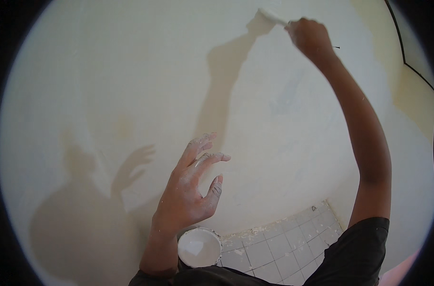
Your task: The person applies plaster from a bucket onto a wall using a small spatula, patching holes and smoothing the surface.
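Dark shirt (357, 248) nearest, left grip (186, 193) is holding fingers apart, right grip (312, 39) clamping a seemingly light, stiff tool (273, 16), best held by its handle.

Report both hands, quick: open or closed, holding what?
Left hand: open, fingers loosely bent, holding nothing visible.
Right hand: closed on a pale hand tool.

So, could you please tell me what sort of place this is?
Probably a room under renovation: a patchy off-white wall, a bucket that is whitish inside, and a tiled floor scattered with pale flakes.
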A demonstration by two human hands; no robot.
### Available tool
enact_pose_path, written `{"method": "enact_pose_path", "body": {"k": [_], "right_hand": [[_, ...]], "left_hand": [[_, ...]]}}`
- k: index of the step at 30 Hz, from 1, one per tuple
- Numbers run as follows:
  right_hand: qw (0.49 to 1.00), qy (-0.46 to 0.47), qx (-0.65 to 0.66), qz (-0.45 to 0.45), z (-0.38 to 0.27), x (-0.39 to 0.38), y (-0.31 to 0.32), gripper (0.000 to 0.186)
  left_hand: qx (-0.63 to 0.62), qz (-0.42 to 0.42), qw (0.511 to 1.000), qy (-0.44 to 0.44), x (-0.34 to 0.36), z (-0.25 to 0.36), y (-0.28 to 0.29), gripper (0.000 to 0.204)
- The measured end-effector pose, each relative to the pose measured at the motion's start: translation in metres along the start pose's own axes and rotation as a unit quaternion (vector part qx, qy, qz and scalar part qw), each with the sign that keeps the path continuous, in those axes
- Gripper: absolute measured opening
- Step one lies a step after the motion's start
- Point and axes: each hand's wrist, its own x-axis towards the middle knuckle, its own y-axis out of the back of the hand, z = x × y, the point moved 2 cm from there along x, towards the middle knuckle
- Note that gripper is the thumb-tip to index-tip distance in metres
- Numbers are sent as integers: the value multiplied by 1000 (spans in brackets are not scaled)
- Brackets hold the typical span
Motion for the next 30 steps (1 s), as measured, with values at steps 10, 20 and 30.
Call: {"method": "enact_pose_path", "body": {"k": [10,20,30], "right_hand": [[945,51,132,-296,-108,-106,5,28],[988,-54,115,-87,30,-5,6,29],[996,-64,-26,-57,45,47,11,26]], "left_hand": [[-35,-21,999,-17,1,-4,-3,37],[-39,-42,998,-8,3,9,-3,37],[-7,5,1000,1,16,8,-6,36]]}}
